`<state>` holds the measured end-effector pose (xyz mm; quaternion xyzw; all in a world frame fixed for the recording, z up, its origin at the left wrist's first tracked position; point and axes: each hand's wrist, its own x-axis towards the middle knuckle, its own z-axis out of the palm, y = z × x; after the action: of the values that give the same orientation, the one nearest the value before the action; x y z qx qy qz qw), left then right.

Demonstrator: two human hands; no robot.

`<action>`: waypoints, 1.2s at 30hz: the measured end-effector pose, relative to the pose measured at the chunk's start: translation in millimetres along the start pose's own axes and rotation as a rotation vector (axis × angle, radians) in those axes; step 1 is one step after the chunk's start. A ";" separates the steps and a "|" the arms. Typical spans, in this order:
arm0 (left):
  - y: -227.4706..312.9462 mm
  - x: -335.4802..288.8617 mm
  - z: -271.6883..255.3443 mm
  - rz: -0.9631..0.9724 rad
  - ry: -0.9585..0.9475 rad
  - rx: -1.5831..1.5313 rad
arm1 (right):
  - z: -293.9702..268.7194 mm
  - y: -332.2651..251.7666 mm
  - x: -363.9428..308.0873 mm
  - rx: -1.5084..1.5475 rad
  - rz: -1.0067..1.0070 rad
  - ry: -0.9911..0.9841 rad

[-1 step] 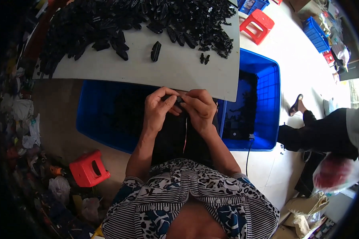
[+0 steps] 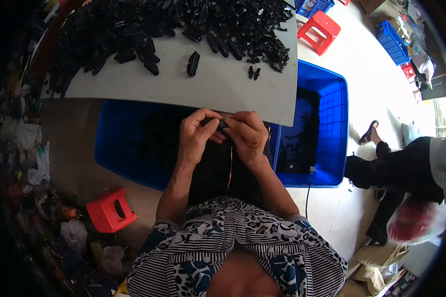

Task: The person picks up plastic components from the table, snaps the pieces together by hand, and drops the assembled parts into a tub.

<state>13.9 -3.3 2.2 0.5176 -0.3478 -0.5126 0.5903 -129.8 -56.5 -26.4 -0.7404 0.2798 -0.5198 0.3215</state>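
At the near edge of the white table [image 2: 223,91], my left hand [image 2: 195,132] and my right hand [image 2: 248,133] meet with fingers pinched round a small black plastic part [image 2: 222,123]. Fingers cover most of that part, so its exact kind does not show. Beyond my hands, one long black plastic piece [image 2: 193,64] lies alone on the table. Two tiny black pieces [image 2: 253,73] rest to its right. A big heap of long black plastic pieces [image 2: 129,34] fills the far left, with a heap of small black parts [image 2: 262,34] at the far right.
Below the table stand a blue bin [image 2: 129,163] on the left and another blue bin [image 2: 334,133] on the right, both with black parts inside. Red stools [image 2: 106,210] stand on the floor. A person in dark trousers [image 2: 406,166] is at the right. Bags and clutter [image 2: 34,143] line the left.
My hands hold almost the same pose. At the right, the person's leg and the red-and-white bag have shifted slightly.
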 end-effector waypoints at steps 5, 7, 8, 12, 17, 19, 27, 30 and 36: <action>-1.7 0.9 0.0 0.012 0.050 0.153 | 0.9 -0.4 -0.2 -0.172 -0.074 -0.032; -2.5 0.2 -2.5 0.048 0.040 0.161 | -2.4 -4.7 3.9 -0.150 -0.014 -0.145; -2.8 -0.7 -3.1 0.084 0.031 0.169 | -3.2 -5.6 4.7 -0.153 -0.014 -0.143; -5.1 -5.1 -3.0 0.112 0.031 0.164 | -4.5 -5.8 11.3 0.107 0.394 -0.290; -8.9 -9.9 -9.7 0.162 0.005 0.206 | -5.6 -3.8 14.4 0.259 0.456 -0.434; -7.0 -12.7 -8.1 0.175 0.017 0.206 | -3.8 -1.2 11.8 0.353 0.525 -0.448; -3.7 -18.8 -19.6 0.110 0.052 0.241 | 13.5 -3.7 0.5 0.171 0.369 -0.422; 5.4 -21.5 -53.4 -0.020 0.060 0.352 | -5.4 -3.1 16.7 -0.068 0.185 -0.373; 4.2 3.0 -88.6 0.161 0.299 1.167 | -44.9 36.3 90.0 -0.491 0.215 -0.121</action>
<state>99.1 16.1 -13.8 0.7942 -0.5227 -0.1126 0.2888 -148.1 -155.2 10.2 -0.7918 0.4546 -0.3543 0.2020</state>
